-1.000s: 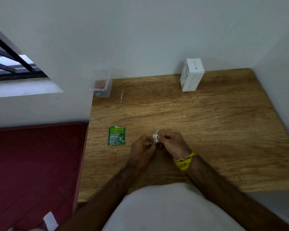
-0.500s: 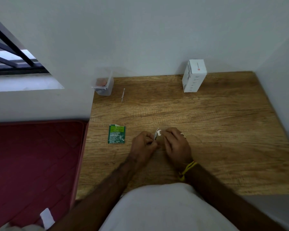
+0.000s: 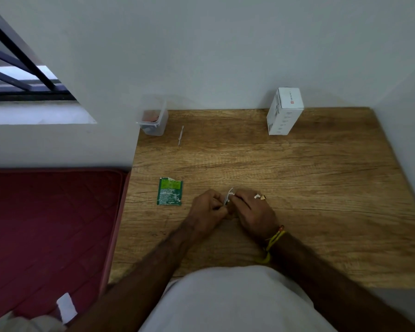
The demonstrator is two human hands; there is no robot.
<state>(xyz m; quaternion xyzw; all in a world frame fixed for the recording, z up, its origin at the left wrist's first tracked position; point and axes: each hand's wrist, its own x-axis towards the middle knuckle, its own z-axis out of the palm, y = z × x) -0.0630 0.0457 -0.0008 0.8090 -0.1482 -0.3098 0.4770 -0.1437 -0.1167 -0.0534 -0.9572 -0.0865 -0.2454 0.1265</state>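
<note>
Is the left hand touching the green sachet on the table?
Apart. The head view shows a strip of bare wood between the left hand and the green sachet.

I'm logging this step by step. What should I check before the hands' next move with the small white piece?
1. Grip: the left hand and right hand both pinch the small white piece: ok.
2. Piece held above the table, not resting on it: cannot tell.
3. The green sachet is torn at its top and lies apart from the hands: ok.
4. Whether the piece is unfolded: cannot tell.
5. The white box and clear container stand at the far edge, out of the way: ok.
</note>
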